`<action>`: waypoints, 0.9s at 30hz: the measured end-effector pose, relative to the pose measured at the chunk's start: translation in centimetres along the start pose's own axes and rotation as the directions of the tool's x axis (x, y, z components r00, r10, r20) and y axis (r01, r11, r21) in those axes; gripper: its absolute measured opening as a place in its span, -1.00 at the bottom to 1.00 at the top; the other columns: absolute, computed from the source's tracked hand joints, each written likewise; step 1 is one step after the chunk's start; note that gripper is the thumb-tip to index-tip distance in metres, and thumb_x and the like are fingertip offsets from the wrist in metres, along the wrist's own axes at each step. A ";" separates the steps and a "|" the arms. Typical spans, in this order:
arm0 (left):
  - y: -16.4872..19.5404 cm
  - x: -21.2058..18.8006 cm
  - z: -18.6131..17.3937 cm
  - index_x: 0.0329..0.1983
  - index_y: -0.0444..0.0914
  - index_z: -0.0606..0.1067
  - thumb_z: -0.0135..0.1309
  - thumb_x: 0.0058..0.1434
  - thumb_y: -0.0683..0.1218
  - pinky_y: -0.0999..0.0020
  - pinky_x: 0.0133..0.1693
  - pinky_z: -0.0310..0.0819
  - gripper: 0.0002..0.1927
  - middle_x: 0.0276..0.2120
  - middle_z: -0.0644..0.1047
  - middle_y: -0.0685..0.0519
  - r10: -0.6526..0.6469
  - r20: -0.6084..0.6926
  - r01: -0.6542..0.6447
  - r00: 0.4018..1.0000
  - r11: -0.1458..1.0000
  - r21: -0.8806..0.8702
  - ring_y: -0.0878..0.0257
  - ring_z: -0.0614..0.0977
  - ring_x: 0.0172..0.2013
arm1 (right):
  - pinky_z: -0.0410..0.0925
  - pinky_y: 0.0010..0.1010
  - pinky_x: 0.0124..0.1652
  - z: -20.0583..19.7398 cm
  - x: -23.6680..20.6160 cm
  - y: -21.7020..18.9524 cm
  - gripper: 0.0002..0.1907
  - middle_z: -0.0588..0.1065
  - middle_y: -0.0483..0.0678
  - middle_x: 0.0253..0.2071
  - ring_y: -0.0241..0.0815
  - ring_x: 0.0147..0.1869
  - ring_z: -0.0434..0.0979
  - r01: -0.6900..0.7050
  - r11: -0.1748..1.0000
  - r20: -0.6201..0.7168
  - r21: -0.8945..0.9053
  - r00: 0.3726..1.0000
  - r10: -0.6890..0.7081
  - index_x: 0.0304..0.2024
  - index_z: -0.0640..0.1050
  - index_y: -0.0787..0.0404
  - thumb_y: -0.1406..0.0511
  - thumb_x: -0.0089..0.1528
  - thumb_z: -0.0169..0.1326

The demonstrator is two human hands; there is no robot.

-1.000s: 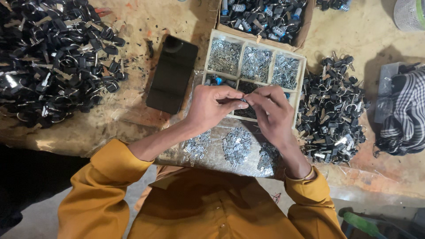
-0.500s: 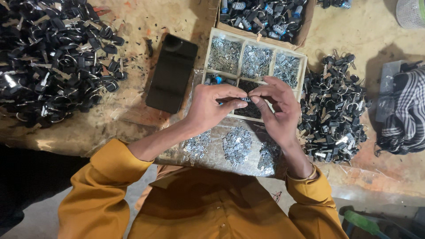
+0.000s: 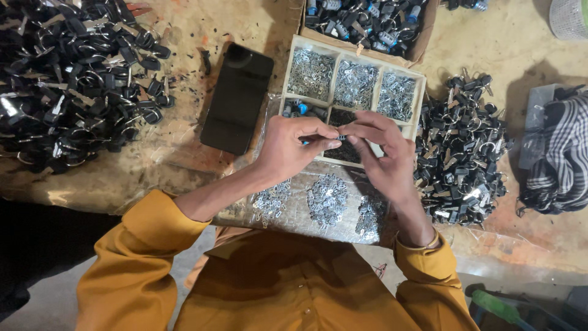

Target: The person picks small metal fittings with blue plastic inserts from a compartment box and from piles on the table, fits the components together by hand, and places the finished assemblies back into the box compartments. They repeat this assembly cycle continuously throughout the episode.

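Two of your hands meet over the wooden divided tray, left hand and right hand pinching one small dark part, black phone left, key pile right.

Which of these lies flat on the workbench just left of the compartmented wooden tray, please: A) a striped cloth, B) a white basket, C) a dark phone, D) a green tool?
C: the dark phone lies flat on the workbench directly left of the wooden tray, while the striped cloth sits far off at the right edge, beyond the heap of dark parts.
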State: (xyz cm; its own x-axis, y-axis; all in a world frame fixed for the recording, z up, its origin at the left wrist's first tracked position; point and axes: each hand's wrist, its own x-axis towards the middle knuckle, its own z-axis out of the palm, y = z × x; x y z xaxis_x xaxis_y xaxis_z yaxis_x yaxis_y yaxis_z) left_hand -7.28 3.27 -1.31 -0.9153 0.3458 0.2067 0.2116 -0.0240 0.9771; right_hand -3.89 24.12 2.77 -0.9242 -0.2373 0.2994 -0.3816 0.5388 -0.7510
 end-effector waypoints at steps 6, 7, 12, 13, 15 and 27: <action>0.0 0.2 -0.4 -0.18 -0.33 0.64 0.31 0.19 -0.27 0.45 -0.15 0.74 -0.85 -0.18 0.70 -0.02 0.020 -0.016 -0.020 1.000 0.999 -0.047 0.29 0.76 -0.18 | 0.30 -0.18 -0.02 0.6 1.1 0.3 -0.75 0.55 0.01 -0.12 0.02 -0.06 0.47 0.013 0.905 0.057 -0.425 0.998 0.013 -0.11 0.65 0.23 0.46 0.15 0.30; 0.1 0.1 -0.5 -0.17 -0.33 0.63 0.31 0.19 -0.27 0.44 -0.14 0.75 -0.85 -0.17 0.70 -0.02 0.015 -0.021 -0.017 1.000 0.998 -0.065 0.29 0.76 -0.17 | 0.27 -0.15 -0.06 0.7 1.1 0.3 -0.74 0.50 0.04 -0.17 0.09 -0.07 0.41 0.049 0.876 0.103 -0.480 0.995 0.001 -0.18 0.65 0.24 0.43 0.07 0.34; 0.2 0.2 -0.6 -0.17 -0.34 0.63 0.31 0.20 -0.28 0.43 -0.13 0.75 -0.85 -0.17 0.70 -0.03 0.015 -0.014 -0.016 1.000 0.998 -0.053 0.27 0.77 -0.15 | 0.27 -0.16 0.00 0.4 0.9 0.6 -0.78 0.47 -0.03 -0.12 0.03 0.02 0.39 0.014 0.874 0.058 -0.485 0.998 0.016 -0.16 0.63 0.22 0.43 0.14 0.33; 0.2 0.3 -0.6 -0.17 -0.34 0.63 0.30 0.20 -0.28 0.43 -0.13 0.75 -0.85 -0.17 0.70 -0.03 0.016 -0.015 -0.017 1.000 0.998 -0.052 0.27 0.77 -0.15 | 0.26 -0.17 0.03 0.4 1.0 0.6 -0.80 0.48 -0.04 -0.10 0.03 0.04 0.38 0.001 0.872 0.060 -0.490 0.998 0.033 -0.15 0.64 0.21 0.45 0.18 0.32; 0.2 0.3 -0.6 -0.17 -0.35 0.63 0.30 0.20 -0.28 0.43 -0.14 0.75 -0.85 -0.18 0.70 -0.03 0.018 -0.021 -0.019 1.000 0.999 -0.045 0.27 0.77 -0.16 | 0.21 -0.13 0.00 0.5 1.0 0.6 -0.77 0.48 -0.03 -0.11 0.04 0.01 0.37 0.072 0.873 0.112 -0.482 0.994 -0.020 -0.19 0.62 0.23 0.39 0.11 0.35; 0.3 0.6 -0.6 -0.16 -0.33 0.63 0.30 0.20 -0.27 0.43 -0.17 0.74 -0.85 -0.17 0.70 -0.04 0.029 -0.016 -0.029 0.999 1.000 -0.005 0.24 0.77 -0.17 | 0.25 -0.25 0.00 -0.6 1.4 0.2 -0.91 0.51 -0.02 -0.09 -0.06 0.00 0.43 -0.040 0.968 0.008 -0.249 0.999 0.043 -0.14 0.56 0.27 0.40 0.35 0.23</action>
State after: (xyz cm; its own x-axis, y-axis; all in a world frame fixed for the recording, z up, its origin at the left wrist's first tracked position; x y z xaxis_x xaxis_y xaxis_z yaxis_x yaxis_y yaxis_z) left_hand -8.00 2.96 -0.84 -0.9139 0.3303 0.2360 0.2367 -0.0389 0.9708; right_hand -5.25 24.38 3.33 -0.9396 -0.2203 0.2620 -0.3368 0.7319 -0.5924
